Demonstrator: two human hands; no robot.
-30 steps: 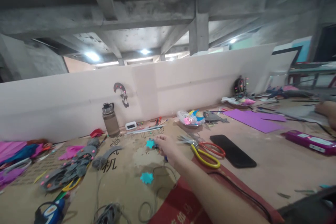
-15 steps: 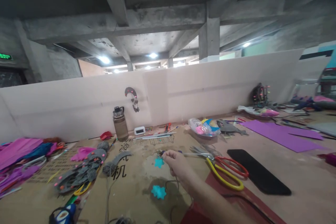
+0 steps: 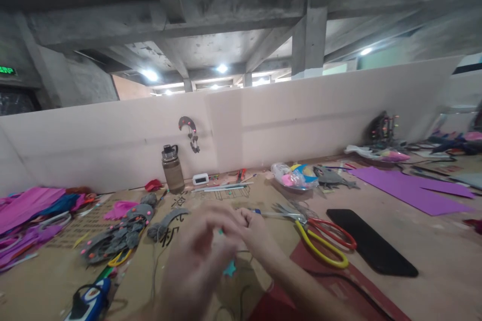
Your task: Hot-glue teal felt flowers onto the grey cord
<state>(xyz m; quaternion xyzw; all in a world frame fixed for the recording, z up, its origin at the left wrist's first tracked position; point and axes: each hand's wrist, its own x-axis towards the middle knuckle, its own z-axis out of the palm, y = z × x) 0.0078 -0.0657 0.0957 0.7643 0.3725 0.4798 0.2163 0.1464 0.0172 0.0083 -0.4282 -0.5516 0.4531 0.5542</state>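
My right hand is closed, its fingers pressed together over the cardboard; what they hold is hidden. Blurred by motion, my left hand meets it from the left, and its fingertips touch or overlap the right fingers. Below the hands shows part of a turquoise star-shaped piece. A speck of turquoise peeks out between the hands, mostly covered. Just right of my right hand lie scissors with one yellow and one red handle, blades apart.
A black phone and purple sheets lie to the right. At the back stand a water bottle and a bowl of wrapped bits. Grey felt pieces and a blue glue-gun-like tool occupy the left.
My left hand has come into view from below and met my right hand. The turquoise pieces are now largely covered. The view has tilted down slightly.
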